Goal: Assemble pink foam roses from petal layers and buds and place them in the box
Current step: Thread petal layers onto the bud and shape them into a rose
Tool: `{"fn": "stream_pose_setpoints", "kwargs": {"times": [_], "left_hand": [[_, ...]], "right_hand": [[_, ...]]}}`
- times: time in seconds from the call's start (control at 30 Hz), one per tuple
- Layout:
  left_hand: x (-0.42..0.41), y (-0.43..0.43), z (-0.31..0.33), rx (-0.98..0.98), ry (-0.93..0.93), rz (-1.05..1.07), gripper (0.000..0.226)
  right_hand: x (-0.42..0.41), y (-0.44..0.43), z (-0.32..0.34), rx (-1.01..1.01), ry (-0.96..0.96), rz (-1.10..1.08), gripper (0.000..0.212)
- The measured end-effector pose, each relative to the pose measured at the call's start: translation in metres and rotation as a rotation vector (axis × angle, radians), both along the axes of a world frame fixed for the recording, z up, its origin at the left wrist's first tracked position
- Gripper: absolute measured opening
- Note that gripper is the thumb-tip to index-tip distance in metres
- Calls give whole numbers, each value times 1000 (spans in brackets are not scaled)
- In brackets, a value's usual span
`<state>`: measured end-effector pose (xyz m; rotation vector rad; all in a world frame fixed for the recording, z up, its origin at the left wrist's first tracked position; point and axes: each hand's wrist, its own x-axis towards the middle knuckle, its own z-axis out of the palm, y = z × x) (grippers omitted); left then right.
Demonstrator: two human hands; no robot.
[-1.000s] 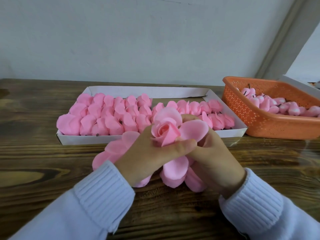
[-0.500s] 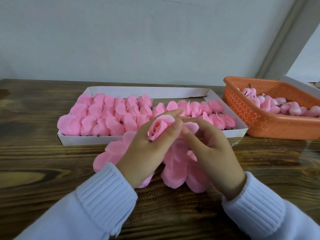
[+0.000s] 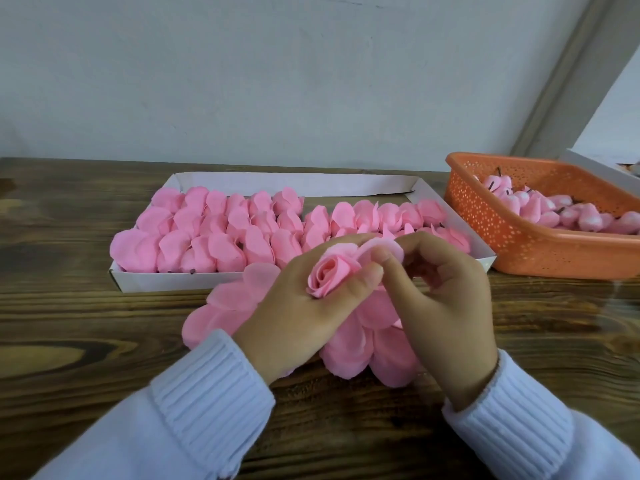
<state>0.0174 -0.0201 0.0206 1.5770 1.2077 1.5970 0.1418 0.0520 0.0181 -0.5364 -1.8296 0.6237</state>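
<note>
Left grip (image 3: 298, 306) is holding one rose bud (image 3: 329, 275) in front of the box (image 3: 242, 183). Right grip (image 3: 446, 299) is pinching its petal (image 3: 381, 249), which was spreading wide a second ago and is now folding in. One box and one basket (image 3: 512, 237) are sitting on the tabletop (image 3: 69, 323).

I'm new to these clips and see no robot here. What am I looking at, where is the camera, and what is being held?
There is no machine. A person works with bare hands, filmed by one camera worn on their head and looking down. The left hand holds a half-built pink rose, and the right hand pinches its outer petal. On the wooden table, loose petal layers lie under the hands. Behind them is a white box packed with finished roses. An orange basket of buds stands at the right.
</note>
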Motion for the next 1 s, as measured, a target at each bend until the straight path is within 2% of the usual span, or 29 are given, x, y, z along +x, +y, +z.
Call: {"fn": "stream_pose_setpoints", "kwargs": {"times": [0.17,0.3,0.37,0.5,0.63,0.8,0.9,0.93,1.0], "left_hand": [[-2,4,-6,-8,18,28,18],[-1,3,-6,31,-50,99,14],[-1,3,-5,46,-104,132,16],[-2,4,-4,-16,-234,166,38],[0,6,-4,-35,-354,83,51],[7,3,-3,-60,-285,8,51],[7,-1,3,-100,-254,-77,27],[5,-2,5,-112,-233,-90,27],[-1,-2,6,-124,-173,-108,42]], "right_hand": [[-1,-4,3,15,22,108,14],[-1,-5,2,-33,51,187,7],[-1,-6,1,-76,81,220,9],[-3,-3,-2,-200,101,275,25],[-5,-3,-5,-232,-29,368,38],[-6,-7,-7,-385,39,494,38],[-4,-5,-5,-531,101,596,36],[-3,-4,-4,-582,110,637,37],[-2,1,-2,-684,109,707,42]]}}
